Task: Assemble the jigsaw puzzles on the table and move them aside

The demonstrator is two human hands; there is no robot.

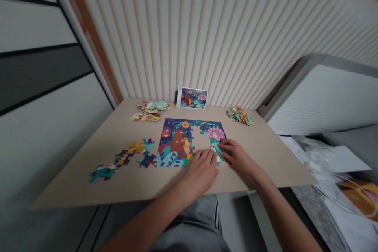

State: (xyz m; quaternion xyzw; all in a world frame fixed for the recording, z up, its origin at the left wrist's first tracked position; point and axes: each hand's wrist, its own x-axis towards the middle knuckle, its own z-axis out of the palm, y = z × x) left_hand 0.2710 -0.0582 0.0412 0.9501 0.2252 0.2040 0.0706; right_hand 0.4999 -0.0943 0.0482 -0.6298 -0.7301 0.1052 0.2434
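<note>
A partly assembled jigsaw puzzle [174, 145] lies flat on the table, showing a brown bear, leaves and a pink-purple peacock; a gap of bare table shows in its middle. My left hand [203, 167] is closed at the lower edge, its curled fingertips touching a pale puzzle piece [218, 159]. From the right, my right hand [236, 155] reaches onto the lower right part, thumb and fingers pinched at a teal puzzle piece [216, 147]. My hands cover part of the bottom edge there, and the exact grip of the fingertips is hard to make out.
Loose joined pieces [122, 158] spread left of the puzzle. Piles of pieces stand at the back left [153, 106] and back right [239, 116]. A reference picture card [191, 98] leans against the pleated wall. Papers and plastic [319, 157] lie beyond the table's right edge.
</note>
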